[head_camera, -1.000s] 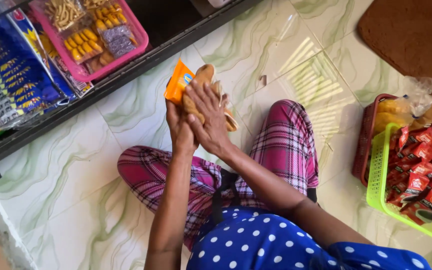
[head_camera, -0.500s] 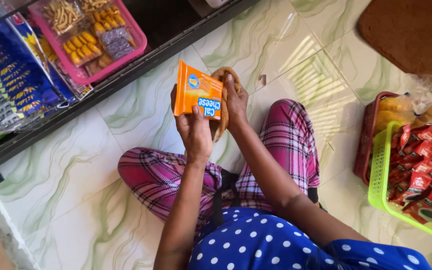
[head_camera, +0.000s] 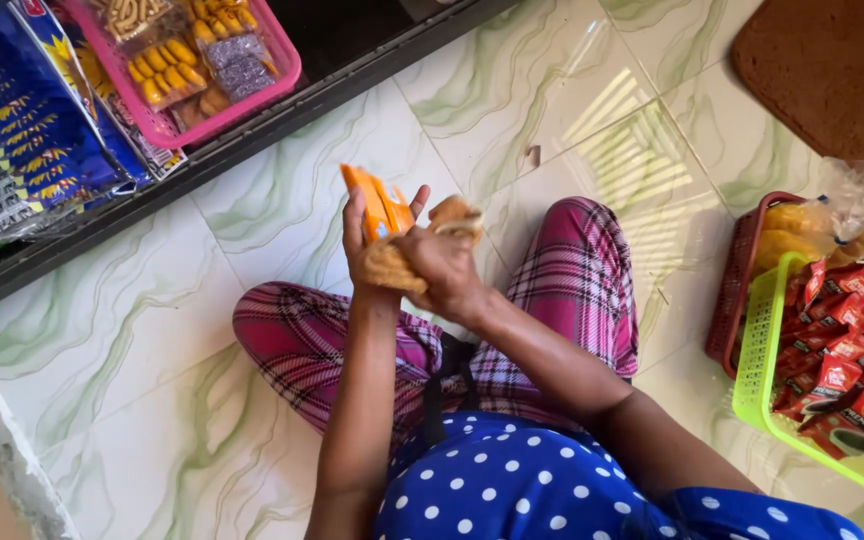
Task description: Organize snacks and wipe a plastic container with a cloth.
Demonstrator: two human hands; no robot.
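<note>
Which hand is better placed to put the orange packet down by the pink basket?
Probably left: the left hand grips the orange packet, and the pink basket lies on its side; the right hand holds a tan cloth.

Flat orange snack packet (head_camera: 376, 203) turned from face-on half a second ago to nearly edge-on, left hand (head_camera: 372, 245) shifted to grip its lower end, right hand (head_camera: 442, 270) now bunching a tan cloth (head_camera: 452, 212) beside it, hands slightly lower over the lap.
</note>
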